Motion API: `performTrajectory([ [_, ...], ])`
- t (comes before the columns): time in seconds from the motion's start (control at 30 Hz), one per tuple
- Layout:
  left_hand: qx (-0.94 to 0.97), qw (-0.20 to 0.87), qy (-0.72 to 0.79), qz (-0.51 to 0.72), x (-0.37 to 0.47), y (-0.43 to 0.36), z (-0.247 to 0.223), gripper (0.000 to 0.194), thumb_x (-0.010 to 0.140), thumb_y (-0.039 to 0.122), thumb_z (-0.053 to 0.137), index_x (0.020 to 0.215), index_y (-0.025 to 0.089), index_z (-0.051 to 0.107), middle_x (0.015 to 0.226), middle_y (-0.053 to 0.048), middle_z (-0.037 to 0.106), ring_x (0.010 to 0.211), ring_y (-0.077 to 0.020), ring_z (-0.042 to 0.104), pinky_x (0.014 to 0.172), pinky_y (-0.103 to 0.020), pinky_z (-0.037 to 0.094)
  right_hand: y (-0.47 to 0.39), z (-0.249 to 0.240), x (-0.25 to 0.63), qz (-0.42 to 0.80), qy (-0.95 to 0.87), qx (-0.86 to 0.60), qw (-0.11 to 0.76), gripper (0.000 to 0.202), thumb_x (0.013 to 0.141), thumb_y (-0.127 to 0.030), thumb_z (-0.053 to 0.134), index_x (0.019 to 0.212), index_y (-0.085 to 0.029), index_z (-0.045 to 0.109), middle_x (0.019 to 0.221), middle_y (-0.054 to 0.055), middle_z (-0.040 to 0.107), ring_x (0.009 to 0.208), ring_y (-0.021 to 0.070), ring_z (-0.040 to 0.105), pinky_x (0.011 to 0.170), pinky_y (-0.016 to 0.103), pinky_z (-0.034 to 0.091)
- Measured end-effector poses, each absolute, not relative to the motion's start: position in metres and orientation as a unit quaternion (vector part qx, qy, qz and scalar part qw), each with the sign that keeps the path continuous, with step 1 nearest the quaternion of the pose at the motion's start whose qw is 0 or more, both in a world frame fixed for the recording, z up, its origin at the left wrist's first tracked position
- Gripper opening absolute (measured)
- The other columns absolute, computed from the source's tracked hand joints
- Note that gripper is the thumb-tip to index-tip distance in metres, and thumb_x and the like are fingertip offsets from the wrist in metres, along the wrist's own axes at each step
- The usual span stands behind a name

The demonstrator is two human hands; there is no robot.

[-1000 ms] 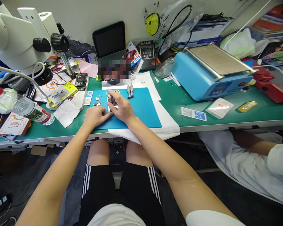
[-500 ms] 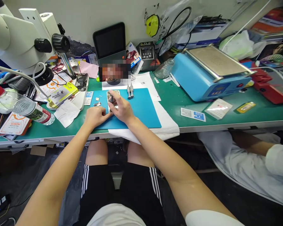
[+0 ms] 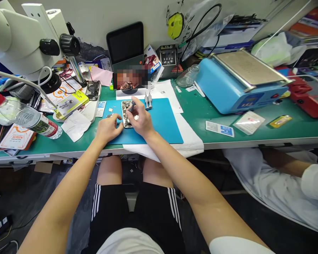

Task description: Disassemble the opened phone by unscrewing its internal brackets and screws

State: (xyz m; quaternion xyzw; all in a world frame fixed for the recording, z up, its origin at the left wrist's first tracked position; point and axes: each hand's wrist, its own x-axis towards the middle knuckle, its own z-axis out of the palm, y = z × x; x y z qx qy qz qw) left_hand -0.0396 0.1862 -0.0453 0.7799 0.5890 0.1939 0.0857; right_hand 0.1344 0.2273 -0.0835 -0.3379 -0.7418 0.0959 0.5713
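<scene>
An opened phone, its inner boards showing, lies on the blue mat. Over its right side, my right hand is closed on a small dark screwdriver, held tilted; its tip is too small to make out. My left hand rests at the mat's left, just beside the phone's lower left edge, thumb and forefinger apart with nothing visible between them. Small metal parts lie beyond its fingers. Two more screwdrivers stand close together behind my right hand.
A microscope and a water bottle take up the left. A blue heating plate machine sits to the right. Behind the mat are a dark screen and a glass jar. Another person's sleeve shows at lower right.
My left thumb has drawn back from the phone's lower edge. My right hand has opened up the view of the phone, and the screwdriver now leans more. The camera view has shifted slightly.
</scene>
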Motion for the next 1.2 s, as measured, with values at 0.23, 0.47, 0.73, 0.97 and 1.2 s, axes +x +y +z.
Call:
performTrajectory([
  [0.23, 0.783, 0.083, 0.587, 0.190, -0.0398, 0.1877, -0.0482, 0.024, 0.094, 0.033, 0.060, 0.110, 0.022, 0.073, 0.078, -0.001, 0.074, 0.074, -0.0205, 0.068, 0.067, -0.030, 0.041, 0.2267, -0.0829, 0.1353, 0.130, -0.734, -0.317, 0.586, 0.052, 0.105, -0.039, 0.052, 0.154, -0.032, 0.035, 0.099, 0.003, 0.072, 0.079, 0.0169, 0.072, 0.073, 0.032, 0.067],
  [0.47, 0.787, 0.077, 0.586, 0.174, -0.0412, 0.1892, -0.0493, 0.027, 0.098, 0.040, 0.060, 0.112, 0.023, 0.075, 0.083, -0.003, 0.077, 0.081, -0.0226, 0.071, 0.070, -0.030, 0.043, 0.2257, -0.0869, 0.1357, 0.164, -0.749, -0.283, 0.576, 0.052, 0.104, -0.043, 0.055, 0.150, -0.032, 0.035, 0.111, 0.005, 0.075, 0.088, 0.0178, 0.077, 0.079, 0.032, 0.069],
  [0.73, 0.772, 0.054, 0.612, 0.163, -0.0422, 0.1900, -0.0510, 0.023, 0.101, 0.037, 0.058, 0.108, 0.025, 0.077, 0.087, -0.004, 0.078, 0.085, -0.0237, 0.073, 0.072, -0.030, 0.045, 0.2263, -0.0862, 0.1359, 0.144, -0.737, -0.293, 0.592, 0.051, 0.104, -0.039, 0.056, 0.150, -0.030, 0.036, 0.110, 0.005, 0.075, 0.092, 0.0175, 0.077, 0.080, 0.033, 0.068],
  [0.97, 0.746, 0.034, 0.644, 0.169, -0.0406, 0.1907, -0.0530, 0.023, 0.100, 0.034, 0.058, 0.104, 0.023, 0.077, 0.086, -0.004, 0.078, 0.085, -0.0244, 0.074, 0.071, -0.031, 0.045, 0.2264, -0.0843, 0.1370, 0.125, -0.730, -0.326, 0.588, 0.049, 0.105, -0.041, 0.052, 0.150, -0.029, 0.037, 0.110, 0.006, 0.075, 0.091, 0.0182, 0.076, 0.080, 0.033, 0.068],
  [1.2, 0.742, 0.034, 0.647, 0.169, -0.0406, 0.1903, -0.0533, 0.022, 0.099, 0.034, 0.057, 0.104, 0.024, 0.076, 0.086, -0.003, 0.078, 0.086, -0.0240, 0.074, 0.071, -0.031, 0.045, 0.2270, -0.0841, 0.1366, 0.119, -0.735, -0.320, 0.585, 0.049, 0.106, -0.041, 0.051, 0.152, -0.030, 0.037, 0.107, 0.005, 0.075, 0.087, 0.0174, 0.075, 0.075, 0.032, 0.068],
])
